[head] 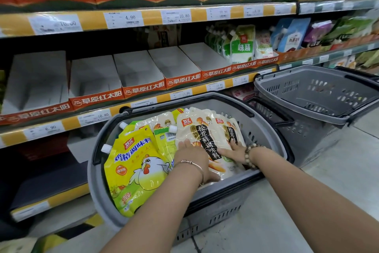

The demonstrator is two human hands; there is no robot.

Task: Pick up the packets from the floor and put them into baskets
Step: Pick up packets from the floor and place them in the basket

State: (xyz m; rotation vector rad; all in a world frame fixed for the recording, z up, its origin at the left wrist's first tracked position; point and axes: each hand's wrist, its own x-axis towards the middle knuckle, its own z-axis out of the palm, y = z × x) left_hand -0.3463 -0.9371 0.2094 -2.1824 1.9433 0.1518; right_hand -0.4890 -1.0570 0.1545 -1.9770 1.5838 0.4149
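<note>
Left hand & right hand both lie flat on the top cream pkt, fingers straight & a bit spread, nothing pinched. L thumb runs toward the pkt's 6 o'clock edge; can't tell if it hooks under.

The pkt is inside the near basket, on a stack of like pkts, spout ends toward 12.

Step, as I read it: settling the pkt just laid in. To do it well:
- press w/ palms, not fingertips, so the pouch doesn't buckle
- nudge it toward 12 till it sits square on the stack
- lift both hands off together so it doesn't slide

Yellow chicken pkts touch it at 9 o'clock, lower end against the basket's rim at 7; prob. wants tucking in. Second basket stands just beside at 2 o'clock. Shelves run behind at 12.
</note>
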